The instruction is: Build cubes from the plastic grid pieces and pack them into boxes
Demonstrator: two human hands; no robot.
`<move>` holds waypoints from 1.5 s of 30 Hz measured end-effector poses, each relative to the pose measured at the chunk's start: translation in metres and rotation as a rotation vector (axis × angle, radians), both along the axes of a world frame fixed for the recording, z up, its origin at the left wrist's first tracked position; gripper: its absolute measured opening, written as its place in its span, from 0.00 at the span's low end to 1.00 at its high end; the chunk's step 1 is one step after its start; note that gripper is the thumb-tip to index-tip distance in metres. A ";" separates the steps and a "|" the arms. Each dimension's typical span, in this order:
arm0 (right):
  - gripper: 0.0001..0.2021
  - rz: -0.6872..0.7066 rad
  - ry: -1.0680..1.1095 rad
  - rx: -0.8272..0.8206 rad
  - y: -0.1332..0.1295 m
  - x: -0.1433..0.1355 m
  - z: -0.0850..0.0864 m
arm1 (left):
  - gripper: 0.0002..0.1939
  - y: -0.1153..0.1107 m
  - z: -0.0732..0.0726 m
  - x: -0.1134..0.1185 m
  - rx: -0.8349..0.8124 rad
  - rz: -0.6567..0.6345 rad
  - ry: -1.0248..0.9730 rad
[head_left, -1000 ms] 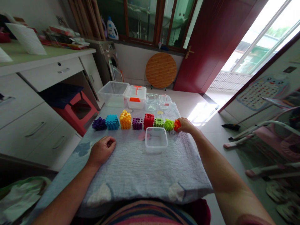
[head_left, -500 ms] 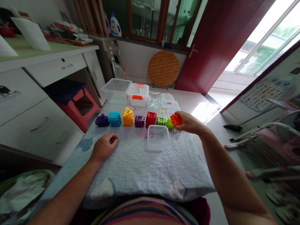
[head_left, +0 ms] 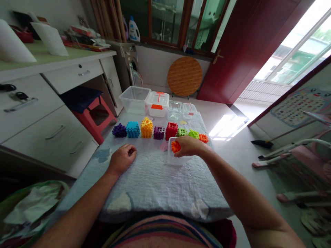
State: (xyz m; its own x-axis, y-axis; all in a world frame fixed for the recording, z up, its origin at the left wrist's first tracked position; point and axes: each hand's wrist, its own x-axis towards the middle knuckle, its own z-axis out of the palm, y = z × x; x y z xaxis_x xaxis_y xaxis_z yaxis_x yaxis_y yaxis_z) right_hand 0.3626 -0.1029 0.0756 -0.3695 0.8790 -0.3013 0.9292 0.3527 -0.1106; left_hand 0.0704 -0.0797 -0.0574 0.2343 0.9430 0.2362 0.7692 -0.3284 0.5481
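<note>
My right hand [head_left: 190, 146] grips an orange toy block [head_left: 176, 147] over the small clear plastic container [head_left: 176, 161]; the fingers hide part of its opening. Curled and resting on the cloth, my left hand [head_left: 123, 157] lies left of the container, and whether anything is inside its fingers does not show. Behind the hands runs a row of blocks: dark purple [head_left: 119, 131], blue [head_left: 132, 129], yellow [head_left: 146, 127], purple [head_left: 159, 132], red [head_left: 171, 131], olive green [head_left: 182, 132], lime green [head_left: 193, 134] and a second orange block [head_left: 203, 138] at the right end.
Along the table's far edge stand a large open clear bin [head_left: 134, 100], a lidded box with orange clips [head_left: 157, 104] and two smaller clear containers, [head_left: 175, 108] among them. A quilted cloth [head_left: 144, 193] covers the table. A red stool [head_left: 95, 117] stands at the left.
My right hand has moved left and nearer from the row's right end, bringing an orange block over the small container. My left hand keeps its curled pose; the view has shifted slightly.
</note>
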 end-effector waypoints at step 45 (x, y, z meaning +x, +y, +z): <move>0.31 -0.427 -0.107 0.132 0.027 0.157 -0.075 | 0.12 0.002 -0.003 -0.003 0.002 -0.017 0.054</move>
